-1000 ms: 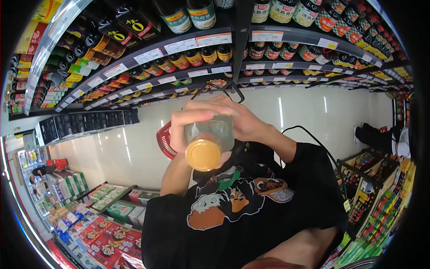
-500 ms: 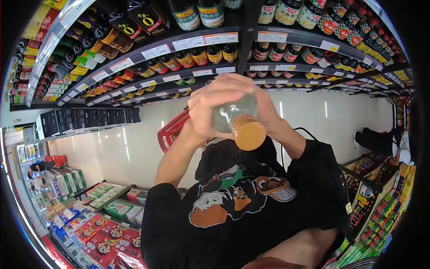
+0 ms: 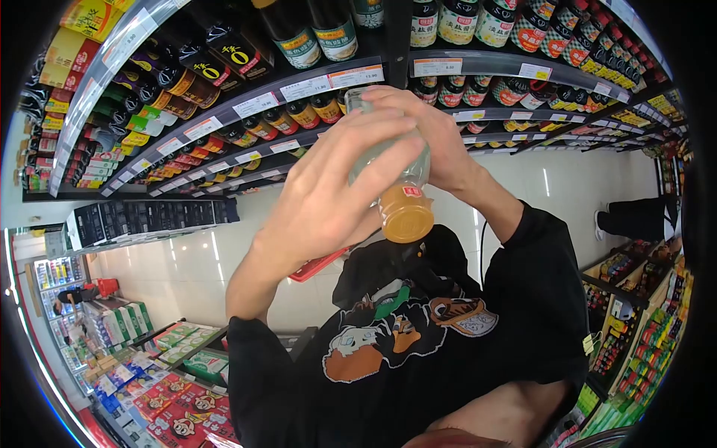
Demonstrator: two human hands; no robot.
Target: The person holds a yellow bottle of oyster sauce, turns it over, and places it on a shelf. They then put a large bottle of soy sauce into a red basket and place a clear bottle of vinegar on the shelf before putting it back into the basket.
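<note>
A clear bottle (image 3: pixel 426 166) with a wide orange-gold cap (image 3: pixel 407 218) is in front of my chest, its capped end tilted toward me. My left hand (image 3: pixel 336 168) lies over its near left side with the fingers somewhat apart, touching it. From the right, my right hand (image 3: pixel 429 127) wraps round the far part. Both hands cover much of the bottle, so its label is mostly hidden; a small red mark shows beside the cap.
Shelves of dark sauce bottles (image 3: pixel 299 45) and jars (image 3: pixel 497 26) rise just ahead. Below my left forearm is a red shopping basket (image 3: pixel 320 265), partly hidden. Stacked boxes (image 3: pixel 149 224) stand at left. Another person in dark trousers (image 3: pixel 635 216) is at right.
My left hand has shifted over the bottle and its fingers have spread. The bottle has moved slightly left and its cap slightly up. More of the basket is now covered.
</note>
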